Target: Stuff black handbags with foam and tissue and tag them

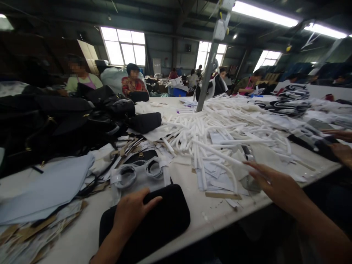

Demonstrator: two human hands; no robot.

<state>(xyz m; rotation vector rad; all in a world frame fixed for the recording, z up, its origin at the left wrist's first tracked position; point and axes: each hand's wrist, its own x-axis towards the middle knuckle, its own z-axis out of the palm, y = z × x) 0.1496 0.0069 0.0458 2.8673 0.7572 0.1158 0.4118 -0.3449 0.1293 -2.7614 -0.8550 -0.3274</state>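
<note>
A flat black bag [165, 216] with rounded corners lies at the table's front edge. My left hand [132, 211] grips its left part, thumb stretched over the top and the other fingers partly hidden near the far edge. At the right, my right hand [272, 183] is closed around the near end of a white foam tube [217, 150], which reaches back to a large heap of similar white tubes [192, 134]. Just behind the black bag lie a clear plastic packet with coiled handles [140, 174] and a black piece with a gold clasp [141, 156].
Black bags [55, 113] are piled on the left, above light-blue sheets [49, 187] and paper scraps [46, 231]. A metal post [206, 77] rises from the table. Another person's hand [342, 152] works at the far right; several people sit across the table.
</note>
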